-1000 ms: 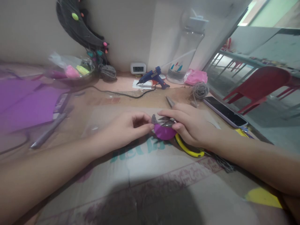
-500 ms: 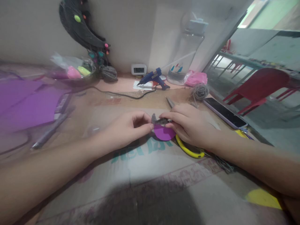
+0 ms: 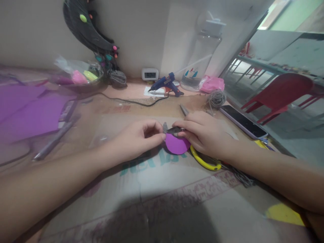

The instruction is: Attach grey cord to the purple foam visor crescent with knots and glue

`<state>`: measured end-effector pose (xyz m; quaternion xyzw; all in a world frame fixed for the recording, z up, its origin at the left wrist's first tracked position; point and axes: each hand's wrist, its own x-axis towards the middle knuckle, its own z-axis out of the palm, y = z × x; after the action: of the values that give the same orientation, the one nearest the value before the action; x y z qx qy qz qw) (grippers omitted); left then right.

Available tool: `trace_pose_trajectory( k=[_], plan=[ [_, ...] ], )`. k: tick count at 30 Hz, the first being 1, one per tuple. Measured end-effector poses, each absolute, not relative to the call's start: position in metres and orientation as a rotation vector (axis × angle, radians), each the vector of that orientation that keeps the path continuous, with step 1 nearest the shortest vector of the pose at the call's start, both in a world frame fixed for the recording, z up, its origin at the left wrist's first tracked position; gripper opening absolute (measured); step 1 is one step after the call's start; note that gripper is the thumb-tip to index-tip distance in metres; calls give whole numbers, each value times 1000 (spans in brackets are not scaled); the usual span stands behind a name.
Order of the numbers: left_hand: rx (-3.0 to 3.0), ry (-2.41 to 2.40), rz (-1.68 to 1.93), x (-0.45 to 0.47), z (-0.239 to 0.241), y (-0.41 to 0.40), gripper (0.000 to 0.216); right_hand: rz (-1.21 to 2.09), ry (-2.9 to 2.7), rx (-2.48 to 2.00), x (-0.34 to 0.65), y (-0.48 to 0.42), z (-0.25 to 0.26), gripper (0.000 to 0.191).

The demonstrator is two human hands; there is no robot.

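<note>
Thumb and forefinger of my left hand (image 3: 141, 136) are pinched together at a small grey piece (image 3: 165, 127) that sticks up by the fingertips. My right hand (image 3: 202, 133) grips a small dark pointed piece (image 3: 174, 130), its tip turned toward the left fingertips. Just below both sets of fingertips is a round purple disc (image 3: 178, 145); whether the fingers also hold it I cannot tell. Under the right hand lies a tool with a yellow curved handle (image 3: 206, 164); a grey metal tip shows beyond the knuckles, and its middle is hidden.
Behind the hands lie a blue glue gun (image 3: 167, 82) and its black cord. A small digital clock (image 3: 150, 74), a clear bottle (image 3: 199, 57) and a ball of grey yarn (image 3: 217, 98) stand further back. A phone (image 3: 243, 121) lies right, purple sheets (image 3: 27, 111) left.
The purple disc has tilted and shows a little more of its face. The dark piece in my right hand has turned slightly. Both hands stay almost in place.
</note>
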<state>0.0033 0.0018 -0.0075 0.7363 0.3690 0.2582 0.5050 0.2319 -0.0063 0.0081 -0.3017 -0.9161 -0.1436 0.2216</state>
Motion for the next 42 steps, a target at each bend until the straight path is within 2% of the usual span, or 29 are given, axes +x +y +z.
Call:
trace_pose_trajectory(
  k=[16, 25, 42],
  plan=[
    [1774, 906, 607, 4, -7, 2, 13, -432, -2518, -792, 232, -4, 7, 26],
    [1701, 917, 605, 3, -7, 2, 13, -316, -2516, -825, 236, -9, 7, 29],
    [1749, 904, 588, 5, -3, 1, 16, -398, -2533, -790, 233, -8, 7, 26]
  ],
)
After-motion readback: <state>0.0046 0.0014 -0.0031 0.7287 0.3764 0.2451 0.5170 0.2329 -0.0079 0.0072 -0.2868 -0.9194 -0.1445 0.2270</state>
